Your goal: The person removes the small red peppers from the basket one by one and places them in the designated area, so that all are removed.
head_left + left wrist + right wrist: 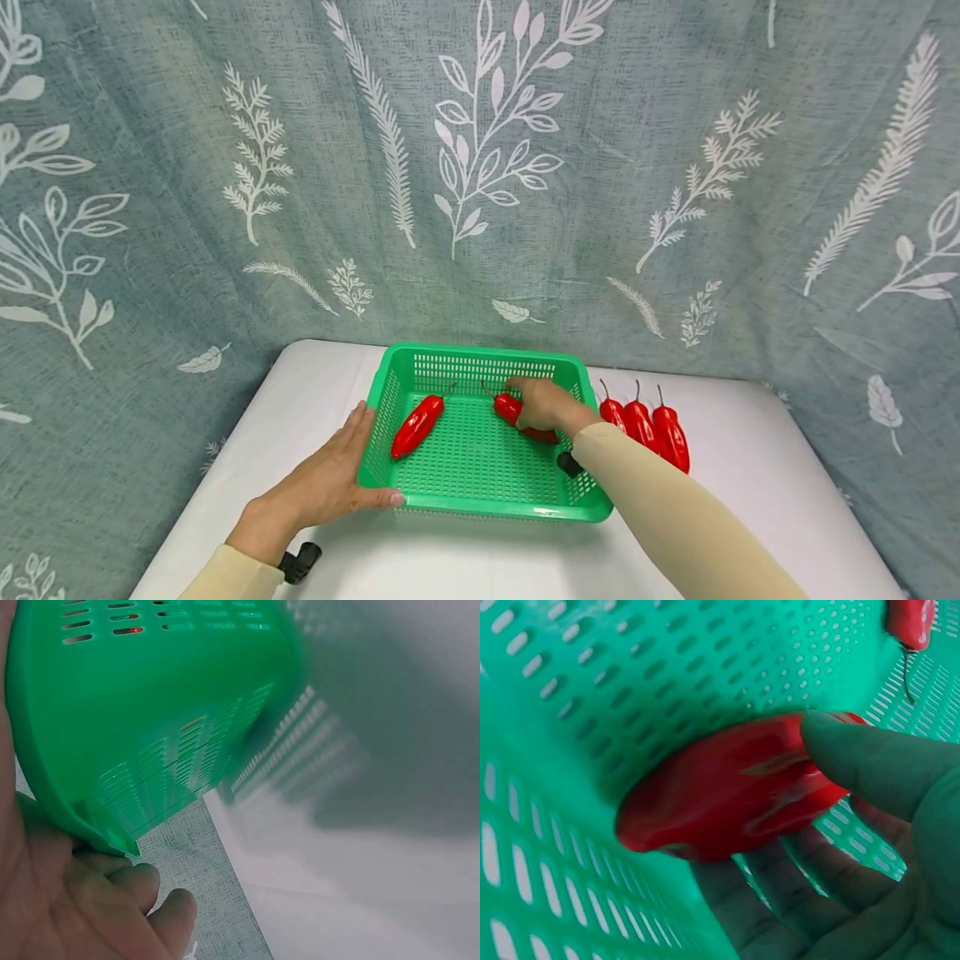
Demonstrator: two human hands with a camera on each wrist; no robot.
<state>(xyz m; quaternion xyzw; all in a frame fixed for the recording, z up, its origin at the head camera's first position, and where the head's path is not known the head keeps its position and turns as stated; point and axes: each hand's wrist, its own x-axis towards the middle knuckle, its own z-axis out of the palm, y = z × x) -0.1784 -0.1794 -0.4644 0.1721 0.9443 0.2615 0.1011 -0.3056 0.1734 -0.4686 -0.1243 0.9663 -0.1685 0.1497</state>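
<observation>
A green plastic basket (480, 505) with slotted walls stands on the white table. My left hand (322, 483) holds its front left corner, thumb along the front rim and fingers along the left side; in the left wrist view the fingers (135, 889) bend below the rim. Inside the basket, my right hand (546, 404) grips a glossy red chili pepper (735, 791), thumb on one side and fingers on the other. Its stem points to the back left in the head view. Another red chili pepper (417, 427) lies on the basket's left side.
To the right of the basket, three red chili peppers (670, 433) lie side by side on the white table (757, 475), partly behind my right forearm. A grey-green curtain (585, 225) with white leaf prints hangs behind and beside the table.
</observation>
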